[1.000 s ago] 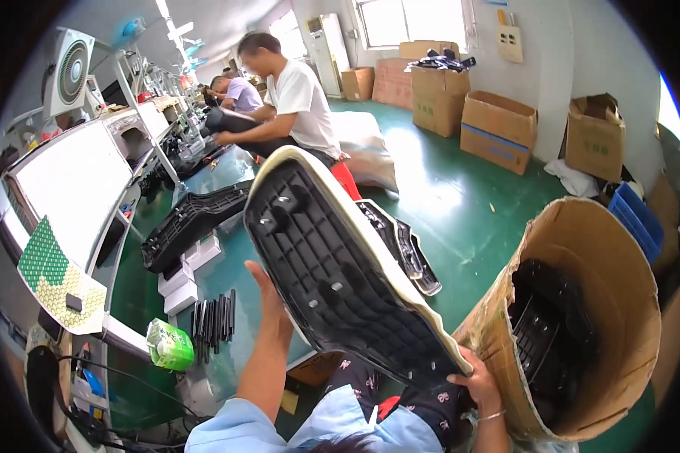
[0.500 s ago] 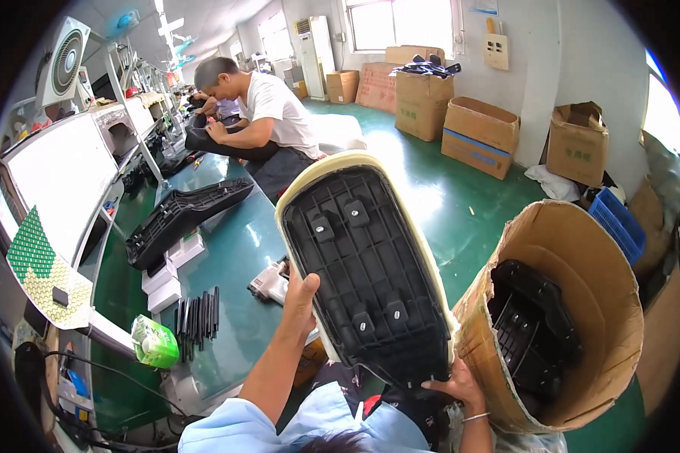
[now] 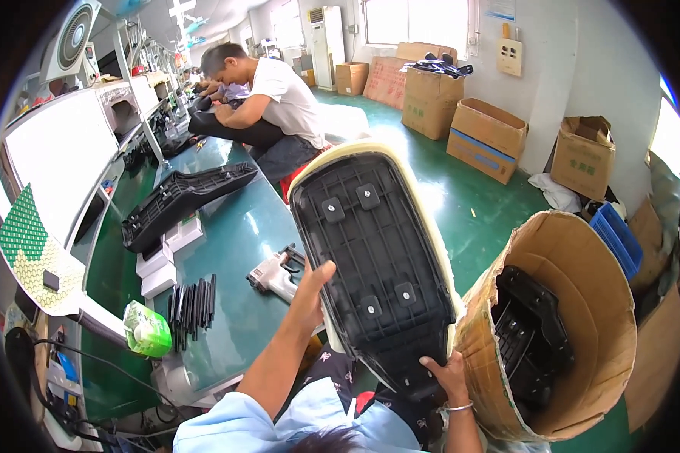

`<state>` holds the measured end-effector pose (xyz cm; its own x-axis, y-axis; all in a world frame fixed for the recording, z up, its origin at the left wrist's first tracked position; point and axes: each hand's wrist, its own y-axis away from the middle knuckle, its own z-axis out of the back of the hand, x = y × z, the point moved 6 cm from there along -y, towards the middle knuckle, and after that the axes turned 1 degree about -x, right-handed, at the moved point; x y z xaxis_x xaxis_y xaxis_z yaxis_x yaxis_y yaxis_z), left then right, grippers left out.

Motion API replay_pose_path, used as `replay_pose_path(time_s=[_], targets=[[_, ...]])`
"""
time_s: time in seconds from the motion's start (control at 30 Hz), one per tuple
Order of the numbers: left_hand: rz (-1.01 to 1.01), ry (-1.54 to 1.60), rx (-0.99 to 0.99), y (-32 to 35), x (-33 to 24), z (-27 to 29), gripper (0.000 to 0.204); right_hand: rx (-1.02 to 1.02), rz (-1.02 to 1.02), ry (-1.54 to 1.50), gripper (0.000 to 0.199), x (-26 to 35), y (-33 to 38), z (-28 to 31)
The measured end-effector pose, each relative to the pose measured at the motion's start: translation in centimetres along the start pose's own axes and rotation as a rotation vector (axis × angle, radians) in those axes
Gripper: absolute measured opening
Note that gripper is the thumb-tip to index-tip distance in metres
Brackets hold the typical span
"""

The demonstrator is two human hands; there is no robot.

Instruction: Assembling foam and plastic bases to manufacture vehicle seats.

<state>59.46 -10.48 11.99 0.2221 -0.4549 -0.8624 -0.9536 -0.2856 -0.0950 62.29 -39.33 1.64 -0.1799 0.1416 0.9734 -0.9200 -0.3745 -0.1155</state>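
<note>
Between my hands is a seat pad [image 3: 370,245], its ribbed black plastic underside facing me and pale yellow foam around the rim. Several small raised blocks with metal inserts stand out on the plastic. My left hand [image 3: 310,298] grips the left edge, thumb over the black base. Down at the narrow end, my right hand [image 3: 447,375] holds the lower right corner with its thumb on the plastic; its other fingers are mostly behind. A white and grey staple gun [image 3: 273,275] lies on the green bench just left of my left hand.
A round cardboard drum [image 3: 589,302] with black plastic bases [image 3: 533,332] inside stands close on my right. On the bench [image 3: 227,245] lie a black seat base [image 3: 185,202], black strips [image 3: 192,308] and a green-white packet [image 3: 148,329]. A co-worker [image 3: 283,98] sits at the far end.
The seat pad has shifted slightly to the right in view, still in both hands. My right thumb has moved up onto the plastic. More of the staple gun now shows.
</note>
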Motion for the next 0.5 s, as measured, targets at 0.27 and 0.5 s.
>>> replay_pose_path(time_s=[0.27,0.5], targets=[[-0.055,0.249,0.151,-0.2,0.1,-2.3,0.072,-0.175,0.012,0.085,0.031,5.1,-2.6,-0.7],[-0.030,0.299,-0.104,0.5,0.6,-2.7,0.076,-0.495,-0.010,-0.025,0.029,5.7,-3.1,-0.7]])
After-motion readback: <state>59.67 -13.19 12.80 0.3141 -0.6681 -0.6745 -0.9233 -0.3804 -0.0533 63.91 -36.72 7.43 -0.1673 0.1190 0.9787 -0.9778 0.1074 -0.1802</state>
